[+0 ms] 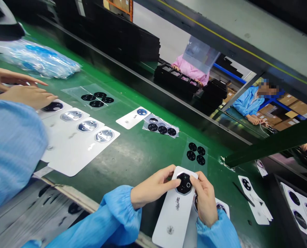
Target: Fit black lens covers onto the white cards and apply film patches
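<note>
Both hands are on a white phone back cover (172, 210) with dark printed characters and a round emblem. Its top end carries a black camera lens plate (183, 184). My left hand (153, 186) grips the cover's left edge, thumb on the plate. My right hand (206, 198) holds the right edge, with its thumb at the plate's upper right side. Behind my right hand lie more white covers (222, 206), partly hidden. Just beyond the cover, a clear sheet (184, 156) bears several black lens plates (191, 155).
A co-worker's hands (27, 91) are at the left, over a row of white covers (73, 151). Farther back lie another cover (129, 119) and a sheet of plates (161, 129). At right stand a green post (262, 144) and a black tray (274, 193) of covers.
</note>
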A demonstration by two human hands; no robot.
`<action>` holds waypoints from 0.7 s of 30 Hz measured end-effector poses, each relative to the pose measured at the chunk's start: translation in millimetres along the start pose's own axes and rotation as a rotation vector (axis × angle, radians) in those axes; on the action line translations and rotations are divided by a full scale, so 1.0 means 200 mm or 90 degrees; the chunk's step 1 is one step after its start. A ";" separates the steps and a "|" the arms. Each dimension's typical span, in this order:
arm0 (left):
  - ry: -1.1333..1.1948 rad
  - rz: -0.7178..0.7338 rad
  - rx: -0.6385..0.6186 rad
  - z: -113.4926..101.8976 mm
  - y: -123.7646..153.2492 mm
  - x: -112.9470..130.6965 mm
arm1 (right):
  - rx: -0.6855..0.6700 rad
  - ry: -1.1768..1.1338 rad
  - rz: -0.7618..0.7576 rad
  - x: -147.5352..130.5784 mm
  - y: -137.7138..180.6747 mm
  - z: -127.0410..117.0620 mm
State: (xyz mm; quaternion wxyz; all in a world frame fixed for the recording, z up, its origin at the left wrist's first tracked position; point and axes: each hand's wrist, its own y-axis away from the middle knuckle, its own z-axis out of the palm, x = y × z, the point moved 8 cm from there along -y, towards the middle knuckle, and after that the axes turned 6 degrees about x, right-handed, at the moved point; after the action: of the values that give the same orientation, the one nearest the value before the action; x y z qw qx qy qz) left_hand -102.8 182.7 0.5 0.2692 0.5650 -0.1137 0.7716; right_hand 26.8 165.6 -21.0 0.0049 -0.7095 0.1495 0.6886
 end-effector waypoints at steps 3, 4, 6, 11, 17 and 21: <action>-0.077 -0.004 0.090 -0.04 -0.04 0.00 | -0.009 -0.008 -0.018 0.00 0.00 0.01; -0.089 -0.006 0.110 -0.04 -0.04 -0.01 | -0.005 -0.003 -0.028 0.00 0.00 0.01; -0.099 0.001 0.131 -0.04 -0.05 -0.02 | 0.012 0.014 -0.045 -0.01 -0.01 0.00; -0.092 0.047 0.209 -0.09 -0.04 0.01 | -0.036 0.001 -0.009 0.00 0.05 0.07; -0.077 0.130 0.373 -0.24 -0.02 0.11 | -0.089 0.120 -0.009 -0.08 0.08 0.04; -0.163 0.208 0.432 -0.18 0.00 0.11 | 0.117 0.245 -0.101 -0.33 -0.32 -0.20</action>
State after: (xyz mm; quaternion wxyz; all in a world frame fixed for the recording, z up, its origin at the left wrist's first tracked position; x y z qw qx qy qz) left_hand -137.0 205.5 10.0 -0.0758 0.6881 0.0266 0.7211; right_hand 79.6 232.2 32.5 0.0949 -0.8337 0.1537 0.5218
